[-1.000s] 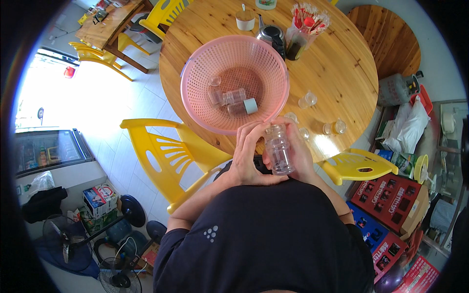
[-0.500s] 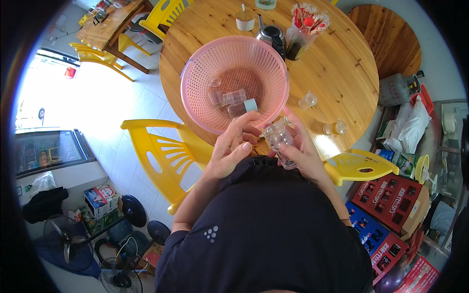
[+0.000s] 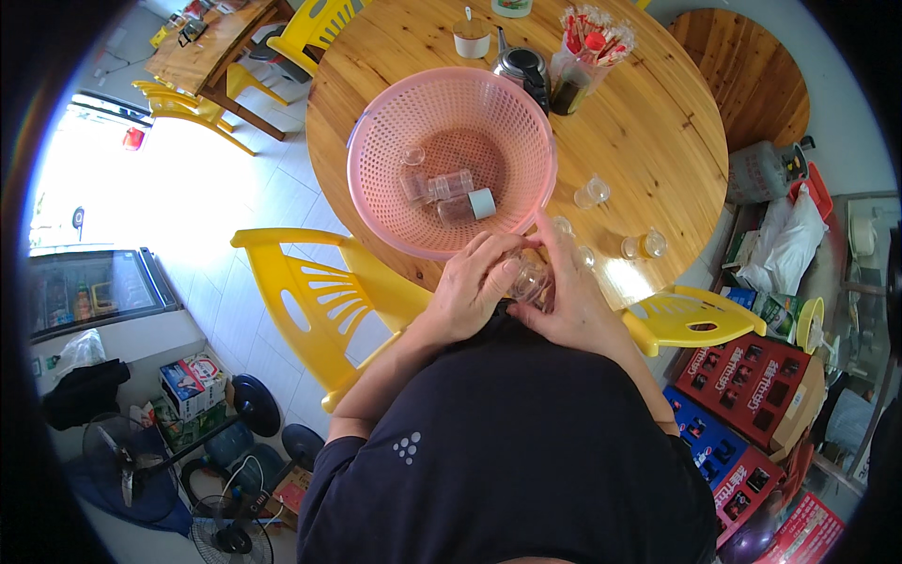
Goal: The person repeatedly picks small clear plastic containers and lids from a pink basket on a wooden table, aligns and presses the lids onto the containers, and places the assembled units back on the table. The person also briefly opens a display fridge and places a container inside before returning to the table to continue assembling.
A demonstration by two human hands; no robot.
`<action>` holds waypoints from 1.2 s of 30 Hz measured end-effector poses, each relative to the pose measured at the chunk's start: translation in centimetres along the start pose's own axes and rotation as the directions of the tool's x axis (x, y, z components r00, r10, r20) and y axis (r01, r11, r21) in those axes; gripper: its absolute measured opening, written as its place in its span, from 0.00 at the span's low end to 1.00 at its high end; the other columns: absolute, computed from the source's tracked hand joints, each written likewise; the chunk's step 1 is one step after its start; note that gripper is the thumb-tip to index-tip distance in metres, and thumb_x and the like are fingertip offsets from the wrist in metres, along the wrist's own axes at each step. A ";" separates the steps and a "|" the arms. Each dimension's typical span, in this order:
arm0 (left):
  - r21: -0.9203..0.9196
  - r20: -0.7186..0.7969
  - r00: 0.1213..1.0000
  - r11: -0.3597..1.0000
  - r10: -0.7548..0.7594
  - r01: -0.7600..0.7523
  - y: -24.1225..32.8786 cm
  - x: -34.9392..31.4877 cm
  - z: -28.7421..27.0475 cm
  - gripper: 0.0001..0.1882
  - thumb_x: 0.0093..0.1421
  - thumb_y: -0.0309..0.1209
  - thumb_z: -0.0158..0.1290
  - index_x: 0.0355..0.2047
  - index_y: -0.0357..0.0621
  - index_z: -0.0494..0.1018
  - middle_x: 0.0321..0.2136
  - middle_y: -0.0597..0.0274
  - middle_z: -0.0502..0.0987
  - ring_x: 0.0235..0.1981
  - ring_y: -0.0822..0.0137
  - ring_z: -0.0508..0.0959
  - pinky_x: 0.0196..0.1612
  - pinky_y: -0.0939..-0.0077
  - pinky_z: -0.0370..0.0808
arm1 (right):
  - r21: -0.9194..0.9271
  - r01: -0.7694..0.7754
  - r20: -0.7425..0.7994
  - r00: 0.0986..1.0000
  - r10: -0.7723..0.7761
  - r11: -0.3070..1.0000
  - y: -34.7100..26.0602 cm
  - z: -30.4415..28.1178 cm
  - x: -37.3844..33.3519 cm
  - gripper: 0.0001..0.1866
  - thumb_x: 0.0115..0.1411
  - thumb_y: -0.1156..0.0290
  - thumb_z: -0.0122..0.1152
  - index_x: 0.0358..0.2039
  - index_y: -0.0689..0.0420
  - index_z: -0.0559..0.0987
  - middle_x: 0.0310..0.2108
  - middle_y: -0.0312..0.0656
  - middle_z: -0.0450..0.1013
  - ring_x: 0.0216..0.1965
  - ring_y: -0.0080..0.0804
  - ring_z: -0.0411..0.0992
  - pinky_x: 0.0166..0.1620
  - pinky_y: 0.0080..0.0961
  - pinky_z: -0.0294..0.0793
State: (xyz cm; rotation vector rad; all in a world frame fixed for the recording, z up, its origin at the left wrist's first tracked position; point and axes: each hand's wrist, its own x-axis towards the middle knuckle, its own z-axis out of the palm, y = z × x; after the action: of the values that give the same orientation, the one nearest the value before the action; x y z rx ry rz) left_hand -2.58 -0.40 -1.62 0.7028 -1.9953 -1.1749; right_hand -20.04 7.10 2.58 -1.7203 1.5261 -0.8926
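Observation:
Close to my body at the table's near edge, both hands are closed around a small clear jar (image 3: 533, 280). My left hand (image 3: 477, 280) has its fingers over the jar's upper part. My right hand (image 3: 573, 287) wraps its other side, hiding much of it. Just beyond is a pink perforated basket (image 3: 376, 226) with several clear containers lying in it. Among them is a clear jar (image 3: 458, 211) with a pale lid (image 3: 482, 203). Right of the basket, a small clear container (image 3: 592, 193) and another clear container (image 3: 645, 246) rest on the round wooden table (image 3: 648, 141). More clear pieces show beside my right fingers.
A metal kettle (image 3: 522, 68), a white cup (image 3: 472, 39) and a holder of wrapped red-and-white sticks (image 3: 592, 47) stand beyond the basket. Yellow chairs flank me, one at left (image 3: 319, 301) and one at right (image 3: 695, 318). Red and blue crates (image 3: 738, 385) are stacked at right.
My left hand has come right and closed onto the clear jar beside my right hand. The jar has tilted and is more covered by fingers. The basket's contents stay put.

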 end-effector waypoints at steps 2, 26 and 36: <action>-0.096 -0.155 0.980 0.989 -0.125 0.111 -0.1 -0.1 -0.6 0.23 0.72 0.44 0.38 0.48 0.36 0.72 0.29 0.59 0.73 0.30 0.66 0.74 0.35 0.73 0.70 | -0.017 -0.235 0.151 0.960 0.235 0.972 -0.1 -0.5 -0.6 0.56 0.47 0.71 0.73 0.70 0.59 0.47 0.55 0.56 0.63 0.52 0.52 0.68 0.54 0.42 0.69; -0.887 0.444 0.758 -0.112 -0.478 0.448 1.1 -0.9 -1.2 0.30 0.73 0.49 0.28 0.60 0.39 0.63 0.33 0.52 0.76 0.23 0.65 0.71 0.24 0.73 0.66 | 0.344 0.102 -0.196 0.980 -0.035 0.933 3.3 1.4 -1.8 0.36 0.49 0.67 0.75 0.58 0.58 0.70 0.51 0.46 0.72 0.52 0.39 0.72 0.55 0.33 0.70; -0.893 0.306 0.838 0.170 -0.452 0.417 1.7 -1.3 -1.1 0.23 0.71 0.41 0.36 0.58 0.39 0.62 0.46 0.48 0.73 0.32 0.61 0.75 0.34 0.70 0.72 | 0.265 0.103 -0.212 0.976 -0.046 0.959 3.5 1.1 -1.8 0.32 0.48 0.71 0.74 0.54 0.57 0.72 0.50 0.45 0.72 0.53 0.39 0.72 0.55 0.33 0.70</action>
State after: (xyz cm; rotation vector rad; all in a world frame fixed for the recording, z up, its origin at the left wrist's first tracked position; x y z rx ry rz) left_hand -1.14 0.75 -0.13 0.6062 -0.6465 -2.3510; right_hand -21.13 8.60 -1.05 -1.5298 1.3925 -1.2911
